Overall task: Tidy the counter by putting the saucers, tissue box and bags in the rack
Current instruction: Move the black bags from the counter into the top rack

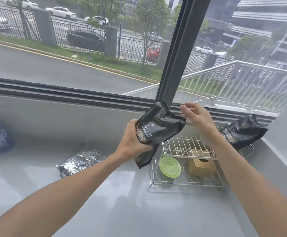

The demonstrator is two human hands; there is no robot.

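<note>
Currently a black bag [158,132] is clenched at its lower half in the left hand [132,142], held above the rack [187,168]; the right hand [196,118] is spread, grasping nothing. Soft, crinkly, likely slippery film is best pinched at the folded top.

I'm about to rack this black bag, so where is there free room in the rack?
The upper tier is bare on its left; a second black bag fills its right end. Below, the green saucer and tissue box crowd the lower tier.
</note>
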